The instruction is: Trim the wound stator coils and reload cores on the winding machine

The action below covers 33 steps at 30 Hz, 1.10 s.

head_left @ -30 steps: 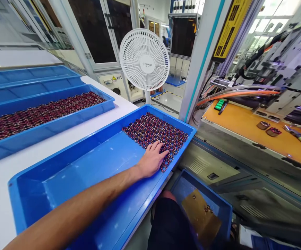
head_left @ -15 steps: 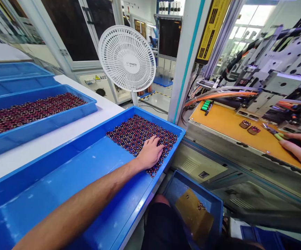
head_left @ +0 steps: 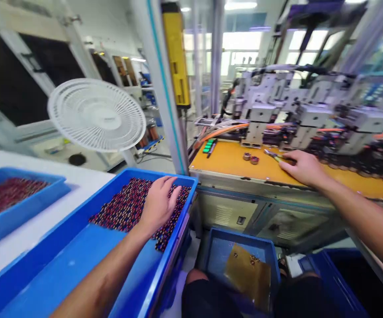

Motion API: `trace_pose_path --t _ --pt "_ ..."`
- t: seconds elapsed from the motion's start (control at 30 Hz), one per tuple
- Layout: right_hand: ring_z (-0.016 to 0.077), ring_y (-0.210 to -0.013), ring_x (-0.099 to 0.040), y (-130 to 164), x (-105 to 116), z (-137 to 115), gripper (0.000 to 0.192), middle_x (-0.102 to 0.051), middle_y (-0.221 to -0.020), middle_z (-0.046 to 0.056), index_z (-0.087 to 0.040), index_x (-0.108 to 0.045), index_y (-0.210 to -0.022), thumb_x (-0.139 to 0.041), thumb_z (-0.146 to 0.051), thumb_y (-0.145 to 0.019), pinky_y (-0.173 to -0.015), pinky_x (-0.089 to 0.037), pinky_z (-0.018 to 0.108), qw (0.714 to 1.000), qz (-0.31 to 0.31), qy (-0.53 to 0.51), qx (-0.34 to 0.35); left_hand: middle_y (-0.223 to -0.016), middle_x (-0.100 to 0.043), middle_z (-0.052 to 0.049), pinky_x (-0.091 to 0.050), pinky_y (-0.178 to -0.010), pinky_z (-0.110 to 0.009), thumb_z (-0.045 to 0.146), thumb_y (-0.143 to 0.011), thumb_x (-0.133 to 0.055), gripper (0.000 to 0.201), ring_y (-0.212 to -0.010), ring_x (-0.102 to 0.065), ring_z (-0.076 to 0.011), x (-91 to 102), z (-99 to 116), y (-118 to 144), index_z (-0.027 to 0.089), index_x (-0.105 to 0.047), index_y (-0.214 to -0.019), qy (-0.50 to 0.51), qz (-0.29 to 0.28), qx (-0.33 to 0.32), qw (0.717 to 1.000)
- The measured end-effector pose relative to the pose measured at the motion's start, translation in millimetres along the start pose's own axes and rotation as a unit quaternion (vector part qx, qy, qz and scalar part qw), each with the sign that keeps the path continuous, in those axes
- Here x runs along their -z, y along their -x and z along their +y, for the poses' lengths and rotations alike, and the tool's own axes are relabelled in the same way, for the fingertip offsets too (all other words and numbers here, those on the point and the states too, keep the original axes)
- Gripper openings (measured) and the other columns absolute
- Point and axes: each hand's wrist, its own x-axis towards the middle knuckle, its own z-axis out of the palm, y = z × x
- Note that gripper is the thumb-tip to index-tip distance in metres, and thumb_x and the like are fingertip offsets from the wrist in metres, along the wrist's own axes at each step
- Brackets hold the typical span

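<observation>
The left hand [head_left: 158, 201] is lying palm-down, fingers spread and slack, on a dense bed of small wound coils [head_left: 125, 205] filling the far end of the near blue tray [head_left: 79, 247]; it is gripping nothing that can be seen. The right hand [head_left: 302, 167] is resting on the orange worktop [head_left: 231, 159], its fingers curled over the handles of a small green-handled tool [head_left: 274, 155]; whether they are actually closing on it cannot be told from this blurred view. Two loose coils [head_left: 250, 158] are sitting just beside the tool tip.

Judgement on handling: the coils are appearing small, light and rigid, with glossy enamelled windings that are likely to slip and to scratch. They are packed touching one another, so pinching a single piece by its outer rim with fingertips is looking safer than scooping. The windings should not be squeezed or dragged across neighbours.

A white fan [head_left: 97, 115] is standing behind the tray, and a second tray of coils [head_left: 16, 207] is lying further left.
</observation>
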Motion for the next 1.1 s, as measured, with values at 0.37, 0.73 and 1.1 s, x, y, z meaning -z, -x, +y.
trace_pose_path --t 0.37,0.73,1.1 --pt "0.0218 -0.108 -0.061 4.7 2.8 8.3 0.03 -0.064 -0.117 0.009 -0.014 -0.064 -0.112 -0.06 -0.038 -0.096 -0.096 -0.05 0.044 0.998 -0.017 -0.054 0.012 -0.092 -0.076 -0.007 -0.051 -0.092 -0.042 0.019 -0.081 -0.066 0.034 -0.089 -0.071 -0.0253 -41.1 144.2 -108.3 0.019 -0.065 -0.115 0.168 -0.063 0.013 0.984" --pt "0.0212 -0.107 -0.062 6.1 6.9 13.1 0.029 -0.062 -0.12 0.009 -0.015 -0.061 -0.117 -0.058 -0.037 -0.097 -0.093 -0.053 0.043 0.997 -0.029 -0.055 0.047 -0.104 -0.071 -0.005 -0.059 -0.081 -0.04 0.024 -0.09 -0.066 0.03 -0.089 -0.07 -0.0185 -66.8 176.6 -159.3 0.015 -0.062 -0.118 0.366 -0.165 0.15 0.903" --pt "0.0209 -0.105 -0.062 11.4 13.4 16.4 0.03 -0.061 -0.121 0.009 -0.015 -0.06 -0.119 -0.059 -0.036 -0.097 -0.092 -0.054 0.042 0.992 -0.002 -0.119 0.049 -0.098 -0.067 -0.004 -0.058 -0.069 -0.031 0.025 -0.091 -0.064 0.024 -0.078 -0.066 -0.0144 -5.4 181.5 -120.4 0.015 -0.06 -0.113 0.438 -0.009 0.277 0.855"
